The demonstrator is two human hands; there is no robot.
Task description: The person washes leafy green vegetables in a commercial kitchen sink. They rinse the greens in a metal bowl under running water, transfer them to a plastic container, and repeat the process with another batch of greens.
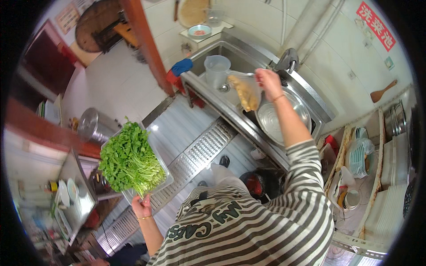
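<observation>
My left hand [142,206] grips the near end of a clear plastic tub [169,179] and holds it out over the floor. Leafy green herbs with thin stems [133,156], which look like coriander, are heaped in it. Over the steel sink my right hand [268,81] pinches the top of a clear plastic bag [254,86]. Knobbly tan pieces [244,93], perhaps ginger, hang inside the bag. Beside the bag, a translucent plastic jug [216,71] stands in the sink's far basin. Below my right forearm sits a wide round metal basin [268,121].
A faucet [292,61] rises at the sink's back. A bowl [199,31] rests on a ledge beyond. Shelves with plates [357,159] stand at right, a steel counter [83,199] at left. A floor grate [206,146] crosses below. Another person's dark sleeve [128,256] shows bottom left.
</observation>
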